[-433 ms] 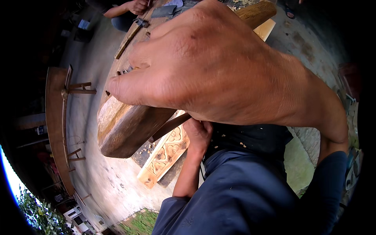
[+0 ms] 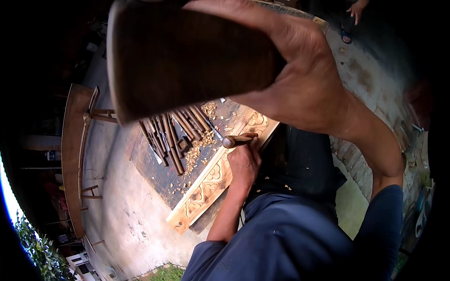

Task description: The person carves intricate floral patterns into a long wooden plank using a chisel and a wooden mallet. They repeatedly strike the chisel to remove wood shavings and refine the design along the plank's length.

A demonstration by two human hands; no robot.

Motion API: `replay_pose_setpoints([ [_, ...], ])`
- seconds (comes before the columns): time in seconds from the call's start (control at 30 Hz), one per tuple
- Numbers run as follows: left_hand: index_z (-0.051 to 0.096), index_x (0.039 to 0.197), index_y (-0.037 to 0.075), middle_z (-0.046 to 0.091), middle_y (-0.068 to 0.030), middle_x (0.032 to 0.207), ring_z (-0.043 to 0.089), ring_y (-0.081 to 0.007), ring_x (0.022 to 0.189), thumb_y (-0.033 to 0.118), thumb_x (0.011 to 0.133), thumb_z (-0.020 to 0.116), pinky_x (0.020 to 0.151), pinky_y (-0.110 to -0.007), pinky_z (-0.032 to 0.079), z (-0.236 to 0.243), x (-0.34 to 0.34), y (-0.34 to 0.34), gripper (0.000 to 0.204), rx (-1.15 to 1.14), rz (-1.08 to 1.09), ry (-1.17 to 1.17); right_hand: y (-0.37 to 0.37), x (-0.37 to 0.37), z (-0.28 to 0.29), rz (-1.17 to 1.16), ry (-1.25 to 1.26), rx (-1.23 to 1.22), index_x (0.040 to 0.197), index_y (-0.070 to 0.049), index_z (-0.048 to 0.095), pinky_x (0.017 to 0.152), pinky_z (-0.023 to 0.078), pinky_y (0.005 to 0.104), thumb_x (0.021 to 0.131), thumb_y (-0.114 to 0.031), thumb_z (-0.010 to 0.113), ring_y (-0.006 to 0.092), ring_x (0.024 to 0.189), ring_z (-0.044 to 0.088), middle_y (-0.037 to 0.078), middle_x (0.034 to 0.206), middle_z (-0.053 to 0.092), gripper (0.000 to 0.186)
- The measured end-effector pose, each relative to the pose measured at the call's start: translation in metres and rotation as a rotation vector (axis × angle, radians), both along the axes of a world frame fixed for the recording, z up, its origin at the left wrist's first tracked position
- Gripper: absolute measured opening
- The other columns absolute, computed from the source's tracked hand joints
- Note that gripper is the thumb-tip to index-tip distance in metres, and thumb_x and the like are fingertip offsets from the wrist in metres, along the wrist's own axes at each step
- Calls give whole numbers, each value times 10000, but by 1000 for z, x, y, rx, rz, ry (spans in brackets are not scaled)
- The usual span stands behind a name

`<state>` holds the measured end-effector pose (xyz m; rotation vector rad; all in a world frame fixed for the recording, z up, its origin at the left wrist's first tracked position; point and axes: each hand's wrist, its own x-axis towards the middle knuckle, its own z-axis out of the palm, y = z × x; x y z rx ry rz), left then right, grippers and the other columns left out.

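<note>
My right hand (image 2: pixel 304 84) is raised close to the camera, fingers closed around the handle end of a large dark wooden mallet (image 2: pixel 187 56). The mallet head fills the upper middle of the view and hides part of the work below.

My left hand (image 2: pixel 243 161) is lower down, wrapped shut around a chisel (image 2: pixel 236 140); only its rounded wooden handle shows above my fist. The fist rests on a long pale carved wooden panel (image 2: pixel 206 185), which lies diagonally and bears scrolled ornament cut in relief.

The panel lies along the edge of a dark work board (image 2: pixel 154 173). On that board, just beside the panel, a row of spare chisels (image 2: pixel 171 133) lies side by side, with wood chips (image 2: pixel 197 150) scattered around them.

The board rests on a pale concrete floor (image 2: pixel 122 220). A long wooden bench (image 2: pixel 72 154) stands at the left. Greenery (image 2: pixel 35 243) shows at the lower left edge. Another person's hand (image 2: pixel 356 8) appears at the top right.
</note>
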<state>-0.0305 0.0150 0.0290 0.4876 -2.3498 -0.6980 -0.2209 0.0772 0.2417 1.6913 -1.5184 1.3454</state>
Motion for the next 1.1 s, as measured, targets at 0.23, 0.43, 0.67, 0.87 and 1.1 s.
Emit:
replay_pose_setpoints([
  [0.23,623,1141,-21,749,-221,1024,722,-435,951,-47,957,655,909,-551,537,-4,5,4,189,349,27,-73,26,-2,0,-49,150,18,1300,-137,776,818,614,369,746,-79,852,261,955,756,81,1109,780,562],
  [0.43,629,1298,-9,730,-242,1049,728,-417,945,-14,960,636,838,-486,563,-42,27,-15,339,114,20,-38,31,19,-25,-143,332,213,1328,-186,777,764,601,327,825,-148,771,215,886,741,50,1083,770,505],
  [0.67,581,1238,-1,743,-109,1067,735,-196,1107,63,1137,536,1027,-345,568,20,22,-71,127,770,90,478,81,-13,-91,-51,-882,449,1419,46,638,1026,556,334,802,41,838,170,1150,729,137,1251,774,649],
  [0.87,605,1420,27,646,-102,1045,664,-217,834,-25,1048,616,772,-307,539,32,-4,-33,377,542,192,318,111,-17,-154,-213,-1373,561,1278,30,663,897,568,310,817,-18,828,158,990,711,96,1142,754,492],
  [1.1,702,1294,66,644,-74,935,651,-272,785,84,880,779,662,-379,525,26,-73,43,422,231,-77,354,127,-20,-178,-236,-1568,392,1266,13,640,784,574,313,862,61,761,183,888,707,111,1101,727,425],
])
